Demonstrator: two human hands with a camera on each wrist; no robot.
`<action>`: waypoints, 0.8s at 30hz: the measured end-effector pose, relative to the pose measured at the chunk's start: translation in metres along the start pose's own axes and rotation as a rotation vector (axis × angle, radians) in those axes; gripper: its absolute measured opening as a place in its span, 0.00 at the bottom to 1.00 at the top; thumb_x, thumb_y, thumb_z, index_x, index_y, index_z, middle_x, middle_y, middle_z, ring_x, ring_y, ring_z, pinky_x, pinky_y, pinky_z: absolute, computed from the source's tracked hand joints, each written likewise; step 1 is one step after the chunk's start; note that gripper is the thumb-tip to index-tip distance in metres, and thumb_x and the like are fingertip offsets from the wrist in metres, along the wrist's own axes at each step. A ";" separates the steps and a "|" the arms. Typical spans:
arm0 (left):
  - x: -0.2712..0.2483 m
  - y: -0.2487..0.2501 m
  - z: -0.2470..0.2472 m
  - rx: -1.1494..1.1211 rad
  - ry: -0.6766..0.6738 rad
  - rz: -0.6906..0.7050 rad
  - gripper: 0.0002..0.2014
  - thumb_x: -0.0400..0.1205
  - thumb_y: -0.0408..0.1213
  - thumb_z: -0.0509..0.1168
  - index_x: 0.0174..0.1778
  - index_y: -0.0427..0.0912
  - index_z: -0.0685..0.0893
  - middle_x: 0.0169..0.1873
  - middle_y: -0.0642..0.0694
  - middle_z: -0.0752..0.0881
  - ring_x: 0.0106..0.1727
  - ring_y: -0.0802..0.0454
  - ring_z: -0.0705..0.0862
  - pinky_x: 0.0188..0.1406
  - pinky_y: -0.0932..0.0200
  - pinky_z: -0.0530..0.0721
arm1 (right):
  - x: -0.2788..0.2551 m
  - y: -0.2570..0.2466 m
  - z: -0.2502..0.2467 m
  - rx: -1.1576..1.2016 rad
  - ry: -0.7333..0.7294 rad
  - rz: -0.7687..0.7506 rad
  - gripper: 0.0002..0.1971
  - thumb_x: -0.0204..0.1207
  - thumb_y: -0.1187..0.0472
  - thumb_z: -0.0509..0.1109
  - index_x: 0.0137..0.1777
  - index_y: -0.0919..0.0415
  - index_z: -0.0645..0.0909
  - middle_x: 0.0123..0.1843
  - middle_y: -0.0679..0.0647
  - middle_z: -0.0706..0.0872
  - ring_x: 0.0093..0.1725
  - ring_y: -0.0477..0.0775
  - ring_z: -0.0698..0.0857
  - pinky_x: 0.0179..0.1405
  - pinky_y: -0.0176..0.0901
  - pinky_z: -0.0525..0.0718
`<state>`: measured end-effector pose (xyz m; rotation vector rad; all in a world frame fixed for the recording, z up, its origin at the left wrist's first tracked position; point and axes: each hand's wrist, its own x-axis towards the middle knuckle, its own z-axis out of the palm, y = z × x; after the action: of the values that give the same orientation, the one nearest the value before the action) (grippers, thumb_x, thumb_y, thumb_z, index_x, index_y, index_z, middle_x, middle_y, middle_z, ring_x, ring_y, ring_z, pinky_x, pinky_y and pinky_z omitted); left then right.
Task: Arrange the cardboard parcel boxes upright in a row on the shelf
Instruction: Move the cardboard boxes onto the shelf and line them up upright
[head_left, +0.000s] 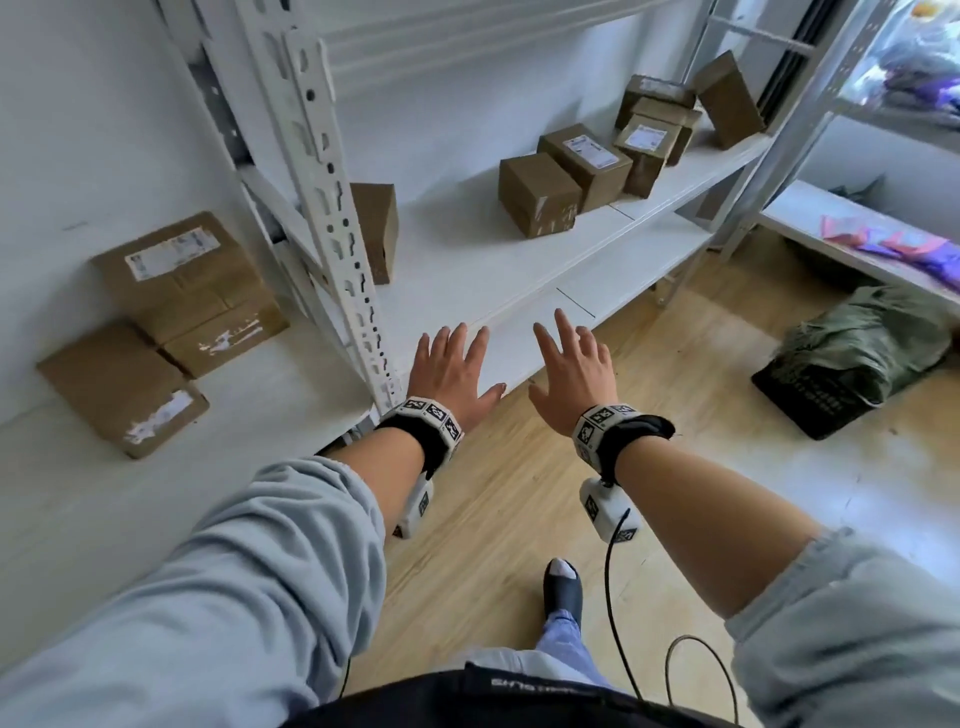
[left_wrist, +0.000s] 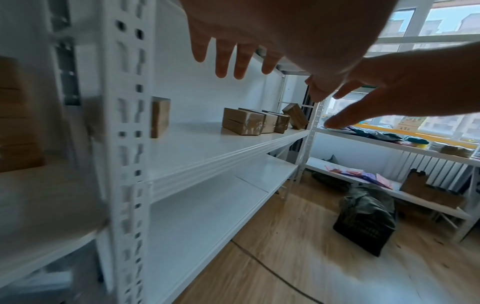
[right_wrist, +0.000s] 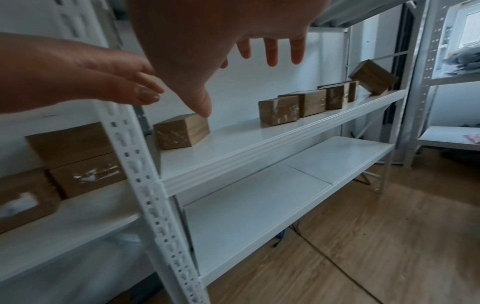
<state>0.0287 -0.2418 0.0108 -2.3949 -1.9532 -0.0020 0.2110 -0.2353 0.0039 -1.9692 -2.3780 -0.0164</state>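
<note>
Two bare hands reach out side by side in front of the white shelf (head_left: 467, 270), palms down and holding nothing: the left hand (head_left: 454, 371) has its fingers spread and straight, its grip wide, and the right hand (head_left: 574, 371) is the same, fingers fanned, its grip wide as well. Both hover by the shelf's front edge, just right of the perforated white upright post (head_left: 332, 208). On this shelf, one cardboard box (head_left: 375, 231) stands upright at the left end, just beside the post. Further along, well apart from it, a second box (head_left: 537, 195) sits near the middle, with a labelled box (head_left: 584, 158) touching it behind, then a small cluster of boxes (head_left: 652, 130) crowded together, some stacked. At the far right end a tilted box (head_left: 727, 98) leans at an angle against the end of the rack. Left of the post, on the neighbouring shelf section, several larger boxes (head_left: 182, 286) lie flat, close together, with torn white label remains on their sides. Beneath the hands lies a lower white shelf (head_left: 623, 270) and then the wooden floor (head_left: 519, 493). A dark green bag (head_left: 862, 348) rests on a black crate to the right on the floor, near another rack (head_left: 831, 218) holding pink and purple packets.
</note>
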 end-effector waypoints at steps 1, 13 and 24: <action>0.018 0.012 -0.001 0.000 0.008 0.009 0.40 0.83 0.65 0.53 0.86 0.47 0.51 0.84 0.40 0.58 0.83 0.39 0.58 0.83 0.39 0.53 | 0.010 0.017 0.000 -0.005 0.000 0.008 0.42 0.78 0.43 0.67 0.87 0.51 0.51 0.89 0.57 0.46 0.84 0.67 0.58 0.80 0.65 0.62; 0.230 0.109 -0.010 -0.110 0.044 -0.132 0.40 0.82 0.64 0.56 0.86 0.48 0.53 0.83 0.40 0.60 0.82 0.39 0.61 0.82 0.40 0.57 | 0.161 0.188 -0.013 -0.020 -0.018 -0.003 0.42 0.79 0.41 0.66 0.87 0.50 0.49 0.89 0.57 0.47 0.84 0.67 0.58 0.81 0.64 0.62; 0.352 0.099 0.016 -0.323 0.046 -0.370 0.38 0.81 0.62 0.60 0.83 0.47 0.59 0.77 0.41 0.70 0.76 0.40 0.70 0.73 0.44 0.70 | 0.283 0.220 0.008 0.129 -0.040 0.041 0.40 0.81 0.42 0.64 0.87 0.53 0.49 0.88 0.60 0.52 0.84 0.67 0.59 0.82 0.62 0.63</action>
<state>0.1959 0.0841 0.0028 -2.1259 -2.5057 -0.4117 0.3744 0.0840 0.0036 -1.9769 -2.2977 0.1751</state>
